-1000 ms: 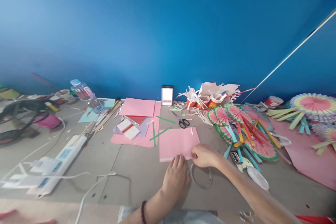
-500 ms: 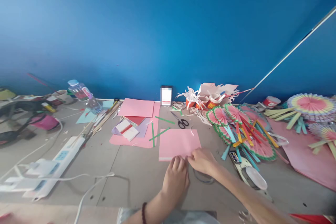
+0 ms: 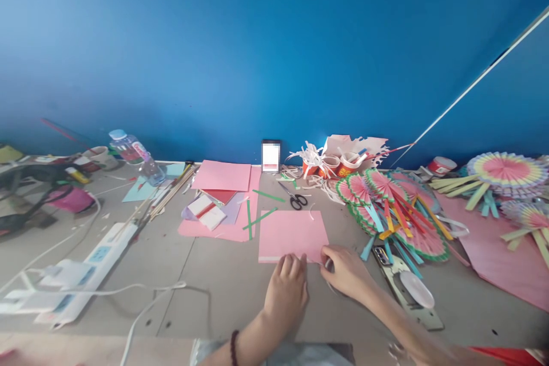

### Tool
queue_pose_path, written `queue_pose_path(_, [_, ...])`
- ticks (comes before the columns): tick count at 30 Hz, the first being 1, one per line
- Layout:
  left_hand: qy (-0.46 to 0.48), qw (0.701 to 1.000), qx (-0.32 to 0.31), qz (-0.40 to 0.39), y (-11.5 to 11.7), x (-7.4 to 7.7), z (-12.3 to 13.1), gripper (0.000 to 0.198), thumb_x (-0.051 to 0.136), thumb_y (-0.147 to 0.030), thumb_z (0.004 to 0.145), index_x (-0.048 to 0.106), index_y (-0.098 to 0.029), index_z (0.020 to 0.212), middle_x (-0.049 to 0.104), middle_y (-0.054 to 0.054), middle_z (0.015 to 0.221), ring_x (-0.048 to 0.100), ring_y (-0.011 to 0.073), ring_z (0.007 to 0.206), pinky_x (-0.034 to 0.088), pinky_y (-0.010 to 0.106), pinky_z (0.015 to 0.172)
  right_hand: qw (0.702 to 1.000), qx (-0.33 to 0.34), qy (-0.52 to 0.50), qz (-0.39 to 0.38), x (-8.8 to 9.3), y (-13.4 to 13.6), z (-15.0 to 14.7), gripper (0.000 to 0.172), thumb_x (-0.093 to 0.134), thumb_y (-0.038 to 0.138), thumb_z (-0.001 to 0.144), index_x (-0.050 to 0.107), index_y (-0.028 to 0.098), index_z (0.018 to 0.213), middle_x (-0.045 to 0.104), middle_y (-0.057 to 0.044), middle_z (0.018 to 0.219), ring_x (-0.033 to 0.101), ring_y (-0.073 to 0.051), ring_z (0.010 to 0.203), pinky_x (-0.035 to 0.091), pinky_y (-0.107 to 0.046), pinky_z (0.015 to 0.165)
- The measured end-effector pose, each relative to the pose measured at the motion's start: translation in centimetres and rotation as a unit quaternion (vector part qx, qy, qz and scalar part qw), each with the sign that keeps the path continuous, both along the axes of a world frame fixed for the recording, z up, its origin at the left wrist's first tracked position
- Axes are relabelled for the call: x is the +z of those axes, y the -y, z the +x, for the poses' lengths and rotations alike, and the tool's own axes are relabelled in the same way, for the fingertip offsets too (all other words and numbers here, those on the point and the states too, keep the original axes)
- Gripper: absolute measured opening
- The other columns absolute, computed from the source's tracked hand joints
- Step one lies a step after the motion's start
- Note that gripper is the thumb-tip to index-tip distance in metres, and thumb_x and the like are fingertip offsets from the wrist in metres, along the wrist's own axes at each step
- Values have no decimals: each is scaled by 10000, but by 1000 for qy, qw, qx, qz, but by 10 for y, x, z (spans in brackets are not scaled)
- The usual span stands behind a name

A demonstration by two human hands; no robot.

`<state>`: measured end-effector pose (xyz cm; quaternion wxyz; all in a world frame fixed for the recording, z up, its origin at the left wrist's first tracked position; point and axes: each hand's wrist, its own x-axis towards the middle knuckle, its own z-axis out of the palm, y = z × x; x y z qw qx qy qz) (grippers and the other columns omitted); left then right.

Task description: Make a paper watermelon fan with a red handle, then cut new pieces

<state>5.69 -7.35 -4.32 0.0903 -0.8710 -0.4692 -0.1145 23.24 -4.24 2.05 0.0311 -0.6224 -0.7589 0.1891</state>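
Note:
A pink sheet of paper (image 3: 293, 233) lies flat in front of me, with a whitish strip along its near edge. My left hand (image 3: 286, 286) rests on that near edge, fingers bent and close together; what is under them is hidden. At the sheet's near right corner, my right hand (image 3: 343, 269) is closed around a greyish, looped thing, perhaps a roll of tape, partly hidden by the fingers. Black-handled scissors (image 3: 297, 200) lie just beyond the sheet, by a thin white paper curl.
Folded paper fans (image 3: 390, 200) and a phone (image 3: 403, 280) lie to the right. Left are green strips (image 3: 262, 217), stacked papers (image 3: 223, 176), sticks (image 3: 171, 193), a tilted bottle (image 3: 137, 151) and a power strip (image 3: 96, 263) with cables. Red cups (image 3: 346, 167) stand by the blue wall.
My right hand has moved right along the near edge, away from my left hand, to the sheet's corner. My left hand has stayed on the edge.

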Motion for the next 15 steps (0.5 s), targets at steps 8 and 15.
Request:
queue_pose_path(8, [4, 1000, 0, -11, 0, 1, -1, 517, 507, -288, 842, 459, -108, 1324, 581, 112, 1162, 466, 233, 1119, 397, 376, 960, 996, 39, -70, -46, 4, -7, 11, 156, 500, 190, 744, 653, 188, 717, 669, -19, 771, 581, -156, 733, 378, -229, 688])
queue_pose_path(15, [12, 1000, 0, -13, 0, 0, -3, 539, 515, -302, 844, 433, -118, 1344, 580, 99, 1166, 454, 226, 1124, 387, 376, 966, 989, 65, -34, -131, 9, -33, 13, 211, 489, 184, 738, 693, 161, 688, 696, -51, 782, 581, -158, 706, 354, -230, 628])
